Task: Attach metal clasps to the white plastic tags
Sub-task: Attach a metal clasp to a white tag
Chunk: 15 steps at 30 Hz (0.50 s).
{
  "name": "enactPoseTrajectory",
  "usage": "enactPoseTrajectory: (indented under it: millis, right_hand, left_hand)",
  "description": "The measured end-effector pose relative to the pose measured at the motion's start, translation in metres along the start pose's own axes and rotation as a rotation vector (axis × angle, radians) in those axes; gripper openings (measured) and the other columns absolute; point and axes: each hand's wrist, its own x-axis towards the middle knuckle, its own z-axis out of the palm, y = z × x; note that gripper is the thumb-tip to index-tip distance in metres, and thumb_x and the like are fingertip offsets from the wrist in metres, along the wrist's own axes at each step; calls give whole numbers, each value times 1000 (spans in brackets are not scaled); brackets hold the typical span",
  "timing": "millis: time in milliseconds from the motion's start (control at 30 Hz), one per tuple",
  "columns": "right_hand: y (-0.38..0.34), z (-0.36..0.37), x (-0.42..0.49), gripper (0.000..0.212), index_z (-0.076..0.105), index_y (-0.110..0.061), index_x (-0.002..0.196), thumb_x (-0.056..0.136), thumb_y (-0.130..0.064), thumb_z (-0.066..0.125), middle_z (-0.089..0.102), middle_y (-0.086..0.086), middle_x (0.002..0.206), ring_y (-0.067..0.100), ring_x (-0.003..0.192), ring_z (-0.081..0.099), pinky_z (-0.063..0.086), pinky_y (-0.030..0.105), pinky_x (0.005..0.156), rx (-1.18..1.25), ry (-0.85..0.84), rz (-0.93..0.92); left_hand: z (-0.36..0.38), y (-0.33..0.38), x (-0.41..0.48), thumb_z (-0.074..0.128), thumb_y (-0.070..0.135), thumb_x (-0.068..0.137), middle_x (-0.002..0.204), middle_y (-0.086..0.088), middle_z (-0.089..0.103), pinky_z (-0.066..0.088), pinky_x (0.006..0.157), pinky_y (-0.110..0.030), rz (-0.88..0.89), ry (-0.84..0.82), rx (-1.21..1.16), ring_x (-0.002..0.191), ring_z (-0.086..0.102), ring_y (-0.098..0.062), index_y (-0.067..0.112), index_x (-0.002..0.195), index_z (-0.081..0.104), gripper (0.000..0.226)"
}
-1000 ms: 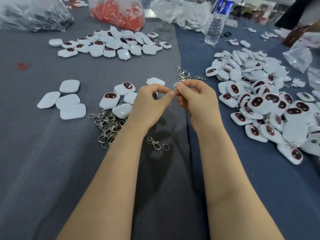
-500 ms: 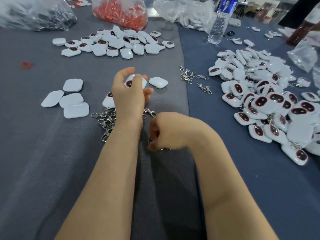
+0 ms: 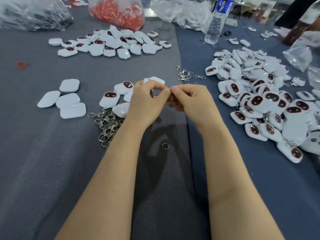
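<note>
The small silver metal clasp (image 3: 170, 97) is sitting in the middle of the frame, lifted above the grey cloth table (image 3: 52, 161). It is looking light, stiff and rather slippery, so I am judging that it is best taken by its narrow body with the fingertips, leaving the spring gate free. The white rounded plastic tags (image 3: 110, 99) with dark red-rimmed faces are lying just left of the hands. They are seeming light, hard and smooth, easy to grip by the flat sides. The left hand (image 3: 147, 103) is pinching the clasp from the left with thumb and forefinger, the other fingers curling under. Something dark is showing behind its fingers, but I cannot tell if it is also holding a tag. The right hand (image 3: 192, 99) is pinching the same clasp from the right, its fingers closing tightly. A heap of loose clasps (image 3: 108, 125) is lying at the lower left of the hands, and one small metal ring (image 3: 165, 146) is resting alone on the cloth below them
</note>
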Motion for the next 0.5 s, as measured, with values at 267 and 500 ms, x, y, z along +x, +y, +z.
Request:
enactPoseTrajectory:
  millis: [267,500]
  right_hand:
    - [0,4,1,26,73,-15,85,96,-22,50,70,8,80,25,80,62,49,36,76,-243,79,-58]
    - [-2,7,1,17,71,-20,90,93,-16,55,62,-11,73,4,70,56,42,11,66,-224,136,-117]
  left_hand:
    - [5,-4,-1,66,13,86,114,4,38,31,66,7,101,20,38,67,39,38,12,92,68,7]
    - [7,-6,0,64,15,88,118,-1,43,30,65,7,78,43,61,68,38,38,14,91,67,4]
